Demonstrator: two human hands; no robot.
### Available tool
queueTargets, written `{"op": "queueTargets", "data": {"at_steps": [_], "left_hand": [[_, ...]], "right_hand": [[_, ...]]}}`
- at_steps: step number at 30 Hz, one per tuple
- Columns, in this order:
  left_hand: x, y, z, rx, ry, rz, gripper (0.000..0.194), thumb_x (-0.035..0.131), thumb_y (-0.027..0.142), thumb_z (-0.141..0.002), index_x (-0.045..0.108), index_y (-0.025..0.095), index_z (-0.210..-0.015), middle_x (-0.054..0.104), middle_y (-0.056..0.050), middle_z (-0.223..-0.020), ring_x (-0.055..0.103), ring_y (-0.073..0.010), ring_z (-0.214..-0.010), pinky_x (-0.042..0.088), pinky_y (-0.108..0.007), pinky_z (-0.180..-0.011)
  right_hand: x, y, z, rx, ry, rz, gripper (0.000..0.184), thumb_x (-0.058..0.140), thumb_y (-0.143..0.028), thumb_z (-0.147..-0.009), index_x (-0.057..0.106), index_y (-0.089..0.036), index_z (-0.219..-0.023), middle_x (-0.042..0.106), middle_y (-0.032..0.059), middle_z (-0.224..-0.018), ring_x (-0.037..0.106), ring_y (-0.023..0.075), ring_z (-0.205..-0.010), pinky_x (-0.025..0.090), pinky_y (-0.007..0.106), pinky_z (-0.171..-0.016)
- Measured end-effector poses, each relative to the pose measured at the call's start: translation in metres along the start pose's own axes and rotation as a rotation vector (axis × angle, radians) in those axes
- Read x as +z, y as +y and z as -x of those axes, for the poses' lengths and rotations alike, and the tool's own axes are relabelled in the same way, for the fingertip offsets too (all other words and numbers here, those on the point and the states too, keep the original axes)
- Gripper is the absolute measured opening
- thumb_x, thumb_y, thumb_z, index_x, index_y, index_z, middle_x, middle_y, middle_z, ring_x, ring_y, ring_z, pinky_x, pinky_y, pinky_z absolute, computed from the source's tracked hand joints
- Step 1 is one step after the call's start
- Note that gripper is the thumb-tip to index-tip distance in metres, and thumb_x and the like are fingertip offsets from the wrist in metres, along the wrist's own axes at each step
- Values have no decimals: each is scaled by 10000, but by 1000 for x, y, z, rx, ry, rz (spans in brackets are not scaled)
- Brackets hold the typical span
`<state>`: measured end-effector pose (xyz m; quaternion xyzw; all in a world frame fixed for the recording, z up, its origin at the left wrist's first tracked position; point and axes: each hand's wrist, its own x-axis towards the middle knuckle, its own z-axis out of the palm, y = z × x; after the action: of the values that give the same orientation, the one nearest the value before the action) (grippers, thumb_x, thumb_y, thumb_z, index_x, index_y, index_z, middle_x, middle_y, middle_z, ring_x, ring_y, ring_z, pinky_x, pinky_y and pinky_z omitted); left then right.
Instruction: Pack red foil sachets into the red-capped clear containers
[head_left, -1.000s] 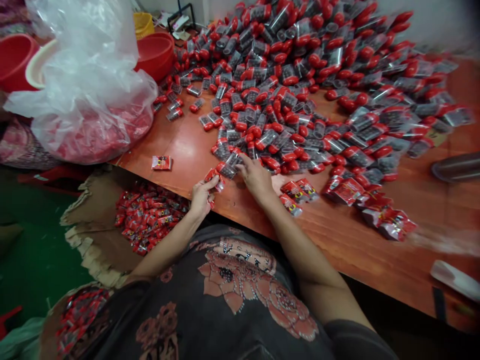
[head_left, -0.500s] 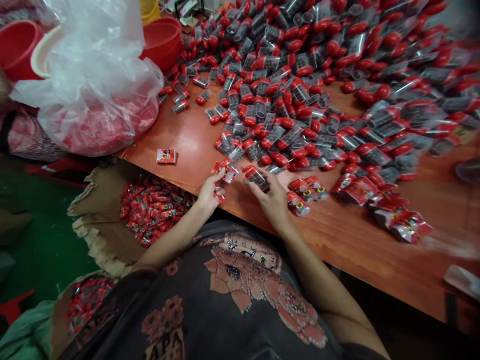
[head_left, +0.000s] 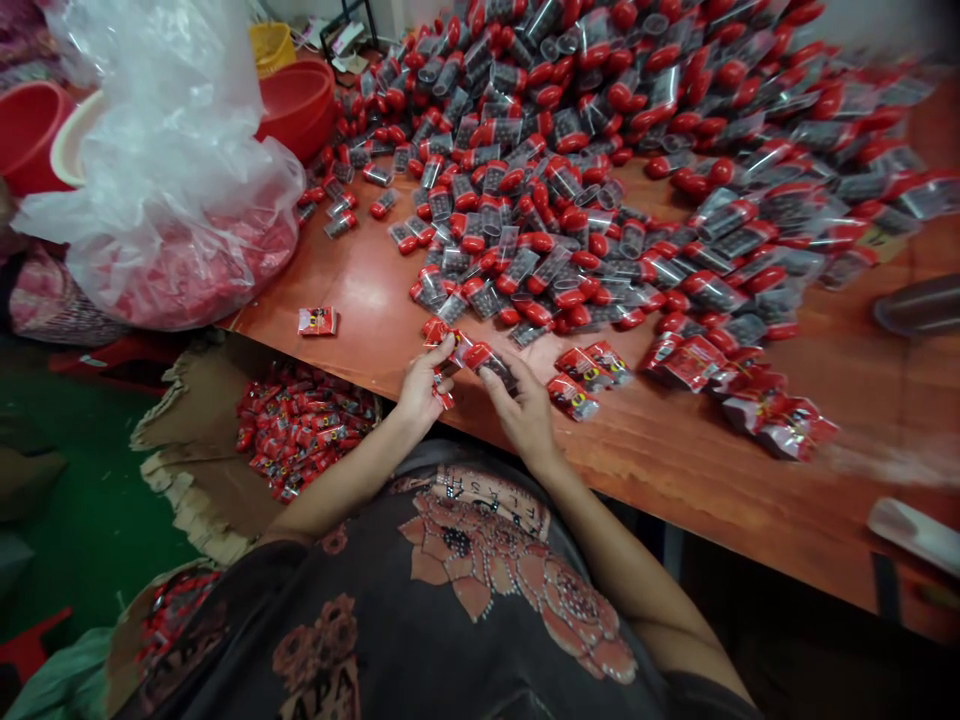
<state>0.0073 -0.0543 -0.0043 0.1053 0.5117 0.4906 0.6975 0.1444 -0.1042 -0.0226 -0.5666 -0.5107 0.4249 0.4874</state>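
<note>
**Presently: Hands Close Together at Table Edge**

Left hand [head_left: 424, 390] pinches red foil sachets [head_left: 436, 335]; right hand [head_left: 525, 408] grips a red-capped clear capsule pack [head_left: 489, 365] just beside them. Heaped capsule packs [head_left: 570, 200] cover the orange table [head_left: 825, 500]; below sits a torn cardboard carton [head_left: 187, 470].

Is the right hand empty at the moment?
No, the right hand pinches a clear red-capped capsule at its fingertips, while the left hand holds a red foil packet.
</note>
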Motion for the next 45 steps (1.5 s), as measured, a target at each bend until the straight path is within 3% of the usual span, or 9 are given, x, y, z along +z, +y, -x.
{"op": "queueTargets", "data": {"at_steps": [4,7,13,16,19,26,32,36,45], "left_hand": [[5,-4,3,47,20,-39,167,804,221,-715,646,167,-725,658,-2,-719,479,-34,-486,168,-184,-339],[6,-7,7,101,-5,-82,226,838,245,-671,635,165,-729,646,8,-719,492,-34,-500,179,-173,-343],[2,-14,12,257,-53,-194,329,874,327,-618,636,157,-769,624,31,-741,409,-5,-435,174,-184,-328],[1,-15,11,268,-44,-203,335,873,336,-623,626,156,-762,617,33,-741,392,-2,-431,180,-182,-330],[0,-11,7,286,-38,-212,322,859,349,-647,634,166,-788,624,25,-763,433,-17,-464,209,-179,-337],[-5,11,-4,285,-58,-276,252,858,286,-649,649,179,-739,613,11,-715,484,-45,-515,194,-189,-342],[-1,17,6,308,-84,-297,225,858,303,-660,678,191,-733,597,6,-690,378,-35,-462,166,-221,-353],[1,21,9,342,-60,-261,212,852,309,-662,690,185,-721,605,6,-684,352,-29,-450,159,-222,-349],[6,22,11,191,-91,-129,217,856,247,-625,702,139,-734,653,-14,-683,487,-44,-490,158,-187,-341]], "right_hand": [[0,-1,0,139,-35,-129,377,634,-443,-864,647,-318,-1220,706,33,-1193,676,234,-981,593,426,-823],[0,1,0,184,-48,-169,390,651,-444,-849,655,-315,-1217,730,26,-1101,679,201,-807,594,381,-684],[4,9,5,86,47,-156,334,658,-408,-845,695,-307,-1161,726,19,-1159,665,234,-1068,531,454,-976],[8,10,6,152,26,-191,375,651,-430,-842,681,-311,-1196,737,16,-1024,679,200,-847,591,392,-776],[9,9,4,240,-46,-263,469,633,-441,-840,629,-306,-1290,711,11,-899,607,157,-641,561,325,-570],[2,9,-1,292,-234,-429,757,723,-363,-742,460,-348,-1453,697,27,-1147,682,197,-841,609,436,-843],[4,11,-1,229,-228,-445,744,734,-379,-740,454,-404,-1428,550,15,-1445,679,240,-1046,607,468,-906],[4,13,0,196,-192,-477,604,676,-392,-812,493,-399,-1387,615,36,-1342,720,211,-906,618,432,-853],[5,7,2,127,-39,-455,484,701,-427,-813,594,-367,-1281,691,26,-1156,697,198,-794,633,435,-768]]}}
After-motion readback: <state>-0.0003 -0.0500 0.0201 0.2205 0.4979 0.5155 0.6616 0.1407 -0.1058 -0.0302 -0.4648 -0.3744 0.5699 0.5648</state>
